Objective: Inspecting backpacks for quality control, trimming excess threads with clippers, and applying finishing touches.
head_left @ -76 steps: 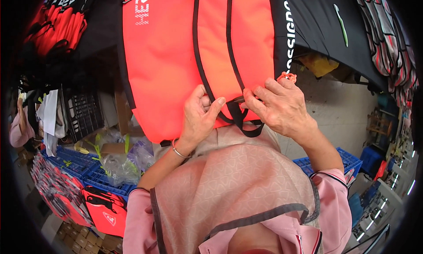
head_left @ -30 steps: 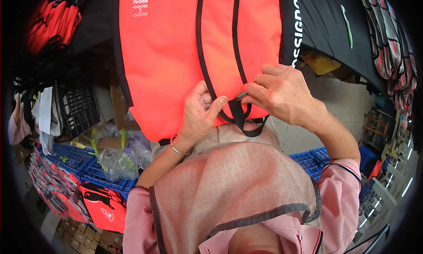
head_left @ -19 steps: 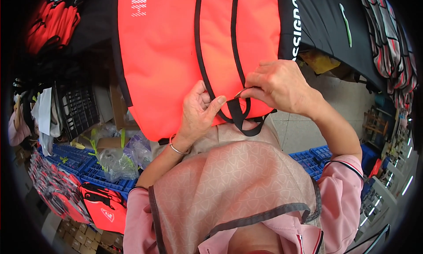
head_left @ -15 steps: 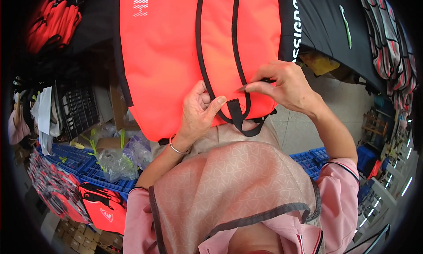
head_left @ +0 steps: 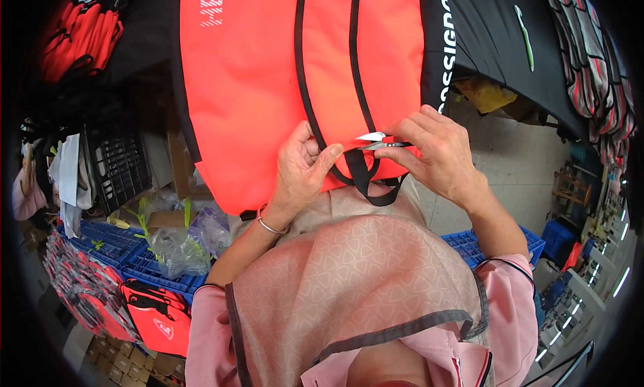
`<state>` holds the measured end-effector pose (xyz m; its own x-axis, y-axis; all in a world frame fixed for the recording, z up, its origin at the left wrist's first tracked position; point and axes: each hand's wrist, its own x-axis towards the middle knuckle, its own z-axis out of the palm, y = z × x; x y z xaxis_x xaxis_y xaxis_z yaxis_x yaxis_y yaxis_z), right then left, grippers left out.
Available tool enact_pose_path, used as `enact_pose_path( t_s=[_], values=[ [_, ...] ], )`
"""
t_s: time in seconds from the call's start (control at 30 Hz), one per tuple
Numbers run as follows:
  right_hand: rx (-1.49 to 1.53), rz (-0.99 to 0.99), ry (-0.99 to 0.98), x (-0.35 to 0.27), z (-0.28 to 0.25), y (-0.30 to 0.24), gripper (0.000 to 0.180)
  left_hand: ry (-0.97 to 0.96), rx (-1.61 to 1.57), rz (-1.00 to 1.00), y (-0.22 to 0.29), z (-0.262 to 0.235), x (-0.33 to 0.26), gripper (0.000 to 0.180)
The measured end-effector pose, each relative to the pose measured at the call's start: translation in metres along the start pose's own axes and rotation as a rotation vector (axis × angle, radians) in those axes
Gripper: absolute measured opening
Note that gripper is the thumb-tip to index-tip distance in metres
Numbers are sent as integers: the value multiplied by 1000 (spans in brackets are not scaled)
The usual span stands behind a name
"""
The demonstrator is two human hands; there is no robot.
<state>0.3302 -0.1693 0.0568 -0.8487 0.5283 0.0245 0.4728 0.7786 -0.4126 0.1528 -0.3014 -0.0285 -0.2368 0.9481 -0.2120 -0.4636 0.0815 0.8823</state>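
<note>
— What do I log?
— Neon-red, black-edged fabric bag (head_left: 241, 98), near end on the beige-clad lap (head_left: 396, 211); small steel-bladed snips (head_left: 380, 144), parted, over that end.
— Grips?
— Right hand (head_left: 437, 151): pinching the snips. Left hand (head_left: 302, 167): on the bag; pinch, I cannot tell.

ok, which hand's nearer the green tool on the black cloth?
Right hand: below and left of the green tool, holding snips. Left hand: farther left, on the red bag.
</note>
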Motion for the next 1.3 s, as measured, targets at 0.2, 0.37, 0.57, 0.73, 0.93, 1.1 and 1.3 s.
enact_pose_path(
  t_s=[0.2, 0.37, 0.57, 0.73, 0.93, 1.1, 1.3],
  values=[
    [-124, -225, -31, 15, -4, 3, 24, -12, 19, 1, 1, 0, -1, 26],
    [-153, -300, -104, 26, -9, 2, 24, -14, 17, 8, 1, 0, -2, 26],
    [-80, -314, -218, 41, -11, 8, 26, -39, 66, 9, 3, 1, -4, 26],
    [126, -88, -349, 40, -10, 23, 31, -49, 29, 31, -1, -1, -2, 27],
    [657, 323, -74, 1, 5, 5, 35, -39, -21, 20, -2, -4, 0, 28],
    [195, 85, 135, -33, 35, -23, 46, -21, -195, -73, -1, 2, 2, 40],
    [43, -31, 233, -28, 51, -18, 35, -7, -245, -146, -2, 2, -1, 44]
  ],
)
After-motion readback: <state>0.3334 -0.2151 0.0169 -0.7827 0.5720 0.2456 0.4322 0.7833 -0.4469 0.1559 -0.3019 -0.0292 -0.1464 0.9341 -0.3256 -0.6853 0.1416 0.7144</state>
